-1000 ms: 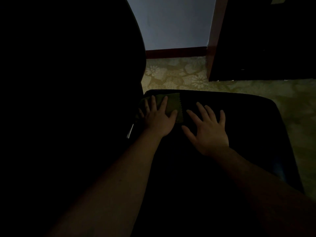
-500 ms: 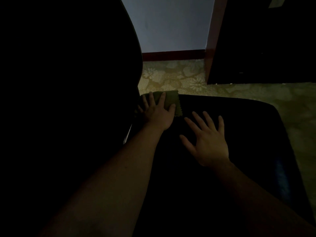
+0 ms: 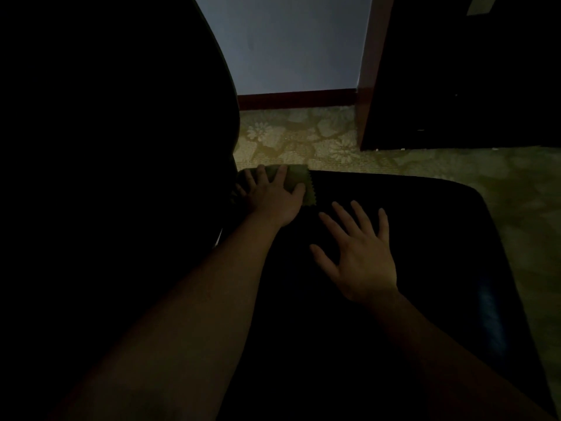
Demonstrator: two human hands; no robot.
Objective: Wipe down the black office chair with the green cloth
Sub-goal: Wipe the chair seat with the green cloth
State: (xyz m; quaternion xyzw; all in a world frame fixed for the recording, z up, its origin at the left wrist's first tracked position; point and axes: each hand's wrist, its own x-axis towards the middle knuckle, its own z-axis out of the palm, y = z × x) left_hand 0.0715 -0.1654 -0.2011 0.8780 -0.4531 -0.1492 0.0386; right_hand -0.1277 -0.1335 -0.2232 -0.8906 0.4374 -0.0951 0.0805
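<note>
The black office chair seat [image 3: 425,226] fills the lower middle of the dim view, and its dark backrest [image 3: 121,147] rises on the left. A folded green cloth [image 3: 299,180] with a zigzag edge lies at the seat's far edge, close to the backrest. My left hand [image 3: 273,199] presses flat on the cloth with fingers spread and covers most of it. My right hand [image 3: 361,256] rests flat on the bare seat, fingers spread, a little nearer to me and to the right of the cloth.
Patterned yellow-green carpet [image 3: 303,138] lies beyond the seat. A pale wall [image 3: 288,41] with a dark red skirting board [image 3: 297,98] stands behind it. A dark wooden piece of furniture [image 3: 455,71] stands at the back right.
My left hand has slid the cloth away from me to the seat's far edge. My right hand has drawn apart from it, staying flat on the seat.
</note>
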